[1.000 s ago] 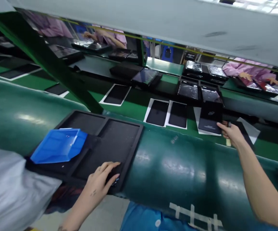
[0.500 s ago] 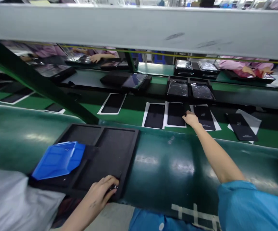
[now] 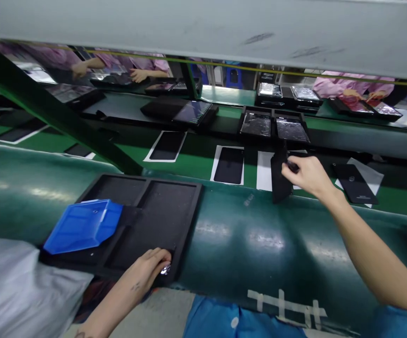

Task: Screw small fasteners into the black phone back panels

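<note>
My right hand (image 3: 311, 174) is closed on the edge of a thin black tablet panel (image 3: 281, 176), which stands tilted above the green conveyor belt. A white sheet (image 3: 264, 171) lies partly bared beside that panel. A dark bit shows between thumb and fingers; I cannot tell whether it belongs to the panel. At the lower left, my left hand (image 3: 150, 265) is closed around a small shiny silvery piece (image 3: 166, 269), at the near right corner of a black divided tray (image 3: 168, 211). Most of the silvery piece is hidden by the fingers.
A blue plastic bin (image 3: 84, 225) sits on the tray. More black panels (image 3: 229, 165) lie on white sheets along the belt. Behind stand black trays with wrapped screens (image 3: 256, 123). A slanted green post (image 3: 66, 117) and grey overhead beam (image 3: 203, 33) frame the bench. Co-workers' hands (image 3: 140, 75) show beyond.
My right hand has lifted a black panel off its white sheet, tilted it up and moved slightly right. My left hand stays at the tray corner. The view has shifted slightly.
</note>
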Tool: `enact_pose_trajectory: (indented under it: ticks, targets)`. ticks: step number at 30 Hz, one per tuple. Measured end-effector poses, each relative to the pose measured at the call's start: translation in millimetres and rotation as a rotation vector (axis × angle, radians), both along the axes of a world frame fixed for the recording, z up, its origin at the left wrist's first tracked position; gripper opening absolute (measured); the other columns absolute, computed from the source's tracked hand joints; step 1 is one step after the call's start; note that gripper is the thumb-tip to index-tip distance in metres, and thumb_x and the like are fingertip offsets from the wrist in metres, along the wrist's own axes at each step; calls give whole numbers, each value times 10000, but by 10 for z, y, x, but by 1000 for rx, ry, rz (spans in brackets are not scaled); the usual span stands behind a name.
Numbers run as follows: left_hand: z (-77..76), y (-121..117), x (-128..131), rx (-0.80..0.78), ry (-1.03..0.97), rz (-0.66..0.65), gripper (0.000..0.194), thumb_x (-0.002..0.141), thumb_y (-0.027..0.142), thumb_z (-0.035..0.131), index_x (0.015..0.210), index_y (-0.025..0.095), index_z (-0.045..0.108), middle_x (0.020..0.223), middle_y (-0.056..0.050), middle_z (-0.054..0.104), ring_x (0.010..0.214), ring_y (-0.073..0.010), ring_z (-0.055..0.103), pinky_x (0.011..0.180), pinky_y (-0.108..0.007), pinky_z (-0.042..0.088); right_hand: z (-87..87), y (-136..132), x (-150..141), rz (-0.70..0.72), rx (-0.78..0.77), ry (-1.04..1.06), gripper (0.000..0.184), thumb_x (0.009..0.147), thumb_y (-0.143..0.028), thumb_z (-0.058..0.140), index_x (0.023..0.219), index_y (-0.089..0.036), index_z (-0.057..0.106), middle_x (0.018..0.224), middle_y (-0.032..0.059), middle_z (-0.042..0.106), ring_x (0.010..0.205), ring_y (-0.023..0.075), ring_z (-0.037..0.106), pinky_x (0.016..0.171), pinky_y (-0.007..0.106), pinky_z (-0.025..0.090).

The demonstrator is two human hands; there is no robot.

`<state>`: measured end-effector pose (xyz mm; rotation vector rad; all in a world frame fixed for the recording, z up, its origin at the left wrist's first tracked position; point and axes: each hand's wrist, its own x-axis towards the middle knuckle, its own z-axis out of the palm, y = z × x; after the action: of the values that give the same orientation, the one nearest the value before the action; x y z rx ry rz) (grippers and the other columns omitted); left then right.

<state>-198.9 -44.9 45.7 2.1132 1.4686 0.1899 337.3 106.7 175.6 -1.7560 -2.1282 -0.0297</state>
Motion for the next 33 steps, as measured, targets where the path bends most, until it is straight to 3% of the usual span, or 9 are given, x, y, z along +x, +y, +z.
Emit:
enact_pose_trajectory:
  ticks: [4,8,12,15,17,21,23,28,33]
  targets:
    - [52,-9,0,9,11,68,351,1092,490,453,1004,272,714,994,-41,773,924,-259,750,856,-350,572,90,-683,-536,228,-257,-242,356,1044,-452,594,836,-202,739,758,89,742,644,245,662,625,336,372]
    - [198,60,153,54,1,212,365,1093,527,417,1032,259,656,970,-36,779,857,-230,764,793,-300,566,-312,-1090,-1089,441,-460,-296,372,1112,-361,543,874,-185,770,854,112,793,749,273,755,634,339,428]
    - [291,169,398,65,-47,274,370,1084,557,409,1013,247,599,878,-29,754,722,-210,717,732,-277,562,-772,-1050,-1228,497,-571,-216,291,1083,-365,616,968,-168,795,946,135,806,862,307,782,715,334,495]
    - [263,208,461,39,-49,262,401,1073,599,428,989,242,593,874,-36,752,720,-210,694,747,-281,562,-962,-834,-1030,440,-598,191,221,1059,-365,642,1066,-197,786,967,93,791,890,254,756,769,310,514]
    - [226,207,440,10,-38,255,419,1067,615,436,990,239,605,883,-43,753,749,-217,695,765,-287,560,-1040,-655,-803,300,-616,615,304,1073,-450,590,1048,-198,759,849,49,724,741,186,676,668,275,481]
    - [197,197,410,2,-20,294,438,1043,630,465,1016,230,642,917,-63,770,813,-243,719,768,-306,557,-1182,-382,-362,-1,-658,1123,503,1022,-635,582,1185,-172,692,687,-42,493,488,106,342,450,250,226]
    - [213,218,457,6,-7,317,432,1040,613,484,1060,221,666,932,-64,776,826,-246,722,769,-309,551,-1245,-351,-253,13,-607,984,561,996,-647,630,1299,-178,683,768,-17,546,535,114,401,478,255,285]
    - [287,419,739,85,28,314,370,1031,539,526,1086,208,682,967,-81,772,842,-253,711,826,-340,548,-1310,-504,-304,91,-443,153,609,924,-663,755,1353,-241,660,1200,88,660,789,211,639,627,315,430]
    - [355,655,948,127,78,221,316,1039,424,495,1118,204,707,1093,-115,789,1024,-302,713,976,-418,537,-1328,-599,-363,62,-465,32,657,916,-746,742,1307,-234,613,1219,88,656,776,229,665,587,318,378]
